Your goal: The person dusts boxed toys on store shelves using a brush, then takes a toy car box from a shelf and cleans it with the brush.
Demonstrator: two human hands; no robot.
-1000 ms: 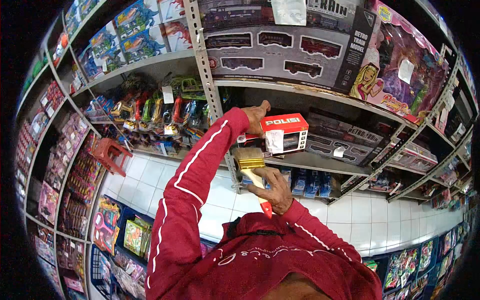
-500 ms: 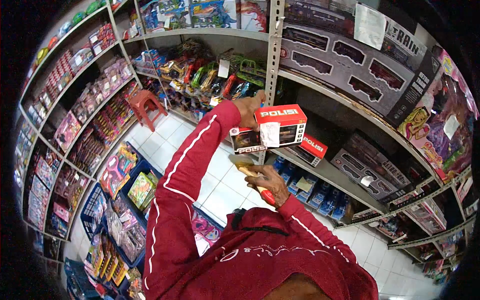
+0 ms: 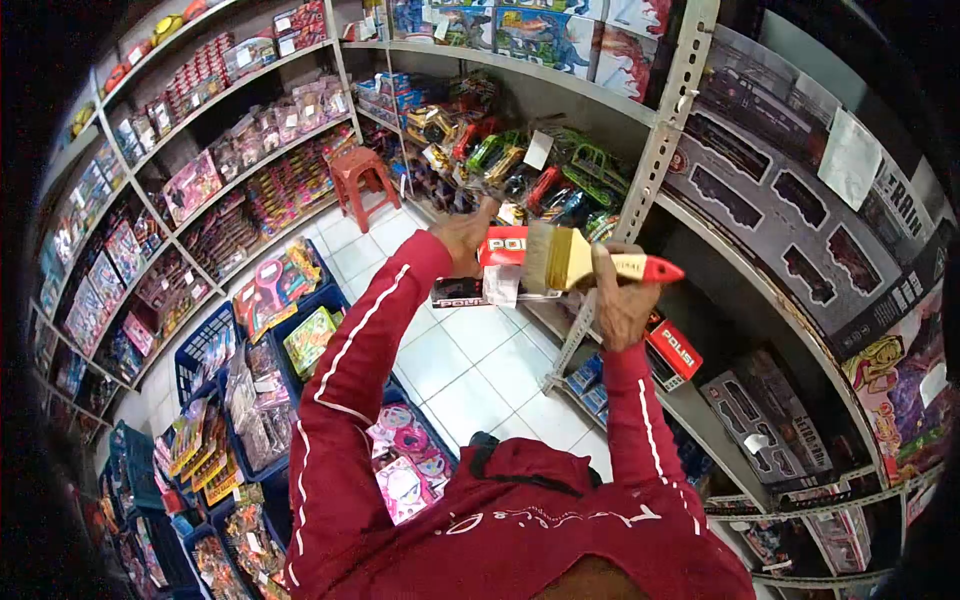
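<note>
My left hand (image 3: 462, 242) is closed on one end of a red, white and black toy box (image 3: 497, 250) marked POLISI, held up above the tiled floor. A white slip of paper hangs on the box's front. In my right hand (image 3: 624, 298) is a wide paintbrush (image 3: 580, 260) with a cream, red-tipped handle. Its bristles point left and overlap the box's right part, hiding some of the lettering. Whether they touch the box I cannot tell. Below my right hand, a second POLISI box (image 3: 673, 350) stands on the shelf.
A perforated metal post (image 3: 650, 165) rises close by my right hand. To the right, large train boxes (image 3: 790, 190) fill a shelf. A red stool (image 3: 362, 185) stands on the floor ahead. Blue crates (image 3: 285, 455) of packaged toys lie at lower left.
My right hand has risen with the paintbrush, which now lies across the box with bristles leftward. The held box appears slightly further left and lower, and the view has shifted.
</note>
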